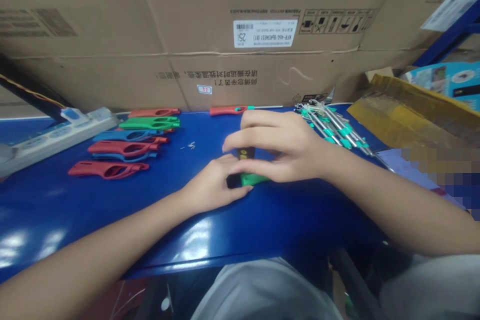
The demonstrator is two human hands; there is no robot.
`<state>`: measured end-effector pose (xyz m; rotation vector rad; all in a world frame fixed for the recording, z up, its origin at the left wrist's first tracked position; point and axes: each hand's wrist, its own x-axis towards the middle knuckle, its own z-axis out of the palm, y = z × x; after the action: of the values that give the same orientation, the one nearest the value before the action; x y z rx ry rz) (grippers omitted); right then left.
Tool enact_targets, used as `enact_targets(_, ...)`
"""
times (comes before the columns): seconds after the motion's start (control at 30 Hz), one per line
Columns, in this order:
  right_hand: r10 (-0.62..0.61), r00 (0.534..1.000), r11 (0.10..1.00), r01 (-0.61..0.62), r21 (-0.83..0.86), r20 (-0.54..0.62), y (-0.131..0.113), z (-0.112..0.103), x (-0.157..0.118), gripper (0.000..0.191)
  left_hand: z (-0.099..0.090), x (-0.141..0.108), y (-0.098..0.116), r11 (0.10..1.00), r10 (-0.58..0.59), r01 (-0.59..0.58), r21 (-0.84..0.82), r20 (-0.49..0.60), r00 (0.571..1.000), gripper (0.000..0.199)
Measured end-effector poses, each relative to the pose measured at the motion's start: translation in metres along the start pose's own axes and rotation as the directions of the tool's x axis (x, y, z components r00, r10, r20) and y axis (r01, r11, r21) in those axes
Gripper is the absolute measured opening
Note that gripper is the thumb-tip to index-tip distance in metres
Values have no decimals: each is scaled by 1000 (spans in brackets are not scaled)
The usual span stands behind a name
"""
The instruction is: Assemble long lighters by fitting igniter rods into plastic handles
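Note:
My right hand (pixel 287 147) is curled over a black screwdriver (pixel 246 153) with yellow marks on its handle; its lower end is hidden. Beneath it, my left hand (pixel 212 186) presses a green lighter casing (pixel 255 179) on the blue table, most of it covered by my fingers. To the left lie several lighter casings: a red casing (pixel 108 170) nearest me, with blue casings, a green casing (pixel 150 123) and more red ones beyond. Small screws (pixel 191 145) are scattered between them and my hands. Farther back rests a red lighter (pixel 228 110) with a metal rod.
At the back right is a pile of metal lighter rods (pixel 333 125) with green parts. A yellow-taped box (pixel 405 115) stands beside it. A white power strip (pixel 60 135) lies at the left. A large cardboard carton (pixel 202 20) walls off the table's (pixel 300 220) far side.

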<state>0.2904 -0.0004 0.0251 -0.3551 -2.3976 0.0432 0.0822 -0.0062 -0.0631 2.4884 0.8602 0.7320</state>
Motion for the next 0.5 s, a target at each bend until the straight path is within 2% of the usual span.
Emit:
enact_targets(0.07, 17, 1000, 999, -16, -27, 8, -1, -2, 0, 30, 0, 0, 1, 1000, 0, 0, -14, 3, 1000, 19)
enact_targets(0.23, 80, 992, 990, -90, 106, 98, 1, -7, 2, 35, -3, 2, 4, 997, 57, -56, -62, 5, 998, 24)
enact_targets(0.33, 69, 997, 995, -71, 69, 24, 7, -3, 1, 28, -3, 2, 3, 996, 55, -54, -65, 8, 998, 23)
enact_targets(0.4, 53, 998, 998, -52, 19, -38, 8, 0, 0, 30, -2, 1, 2, 997, 46, -45, -59, 10, 999, 19)
enact_targets(0.5, 56, 997, 998, -54, 42, -43, 4, -1, 1, 29, -1, 0, 1, 998, 27, -26, -50, 18, 999, 17)
